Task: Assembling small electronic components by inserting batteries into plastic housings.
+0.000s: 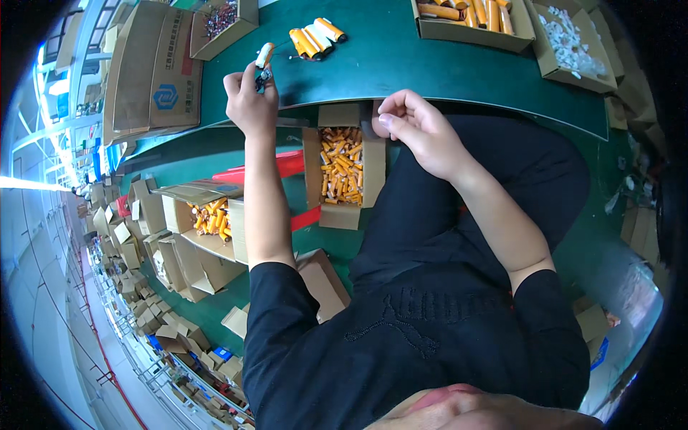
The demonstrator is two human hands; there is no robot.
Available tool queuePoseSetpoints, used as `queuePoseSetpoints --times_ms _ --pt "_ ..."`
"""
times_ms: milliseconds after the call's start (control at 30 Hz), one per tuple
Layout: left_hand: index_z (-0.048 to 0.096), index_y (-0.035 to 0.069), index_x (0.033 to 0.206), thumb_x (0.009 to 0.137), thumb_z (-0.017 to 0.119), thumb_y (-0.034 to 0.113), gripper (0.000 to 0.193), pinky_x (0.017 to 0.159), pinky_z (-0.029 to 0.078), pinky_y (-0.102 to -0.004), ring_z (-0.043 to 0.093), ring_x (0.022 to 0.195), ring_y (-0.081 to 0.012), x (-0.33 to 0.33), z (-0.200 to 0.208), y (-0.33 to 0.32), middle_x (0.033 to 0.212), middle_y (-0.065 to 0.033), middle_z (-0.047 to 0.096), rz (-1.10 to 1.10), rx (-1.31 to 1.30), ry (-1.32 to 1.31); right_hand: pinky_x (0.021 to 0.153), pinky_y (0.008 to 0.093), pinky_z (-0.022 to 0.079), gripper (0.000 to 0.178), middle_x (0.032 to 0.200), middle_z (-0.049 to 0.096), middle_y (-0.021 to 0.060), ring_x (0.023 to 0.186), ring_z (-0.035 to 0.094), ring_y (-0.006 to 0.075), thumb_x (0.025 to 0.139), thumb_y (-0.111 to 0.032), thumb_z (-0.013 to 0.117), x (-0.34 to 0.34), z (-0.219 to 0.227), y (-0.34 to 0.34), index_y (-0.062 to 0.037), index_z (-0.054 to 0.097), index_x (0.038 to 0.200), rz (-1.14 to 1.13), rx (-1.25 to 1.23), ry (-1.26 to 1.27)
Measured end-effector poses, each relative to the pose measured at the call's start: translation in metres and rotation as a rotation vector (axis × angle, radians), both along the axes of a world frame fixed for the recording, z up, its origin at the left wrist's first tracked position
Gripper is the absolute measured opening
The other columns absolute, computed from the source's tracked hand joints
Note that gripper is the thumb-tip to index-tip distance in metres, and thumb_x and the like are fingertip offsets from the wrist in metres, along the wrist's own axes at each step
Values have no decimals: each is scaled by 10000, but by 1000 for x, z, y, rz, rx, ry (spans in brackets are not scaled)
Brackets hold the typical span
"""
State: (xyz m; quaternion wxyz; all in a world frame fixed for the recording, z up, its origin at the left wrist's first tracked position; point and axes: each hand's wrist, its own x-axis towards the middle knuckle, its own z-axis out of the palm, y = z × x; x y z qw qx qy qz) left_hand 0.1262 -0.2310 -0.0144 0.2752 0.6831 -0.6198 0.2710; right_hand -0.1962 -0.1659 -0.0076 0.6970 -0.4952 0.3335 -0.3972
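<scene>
One small tube (265, 54): showing at upper left of the frame.
Left hand (254, 104): pinching it at the fingertips.
Right hand (428, 136): curling loosely, upper centre; cannot tell if gripping anything.
Other tubes (308, 44): lying on the green table (387, 64).

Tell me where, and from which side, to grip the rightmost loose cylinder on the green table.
Grip the rightmost cylinder across its middle, coming from above and its right, I'd say: it lies on its side, with another cylinder close on its left and bare green table on its right.
</scene>
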Motion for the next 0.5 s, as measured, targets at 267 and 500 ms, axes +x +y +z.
queuePoseSetpoints --times_ms 267,500 --pt "721 166 904 743 864 332 272 475 459 -353 564 601 -197 1 5 2 901 -19 582 -9 10 -168 740 263 477 131 941 614 58 800 540 120 1006 -154 621 -1 8 0 -37 611 1062 26 -102 127" --pt "704 148 877 746 861 290 250 479 443 -341 551 607 -181 15 23 9 887 -22 580 -70 74 -348 743 268 481 137 936 617 61 787 541 124 997 -155 631 -5 3 0 -33 614 1057 10 -101 165"
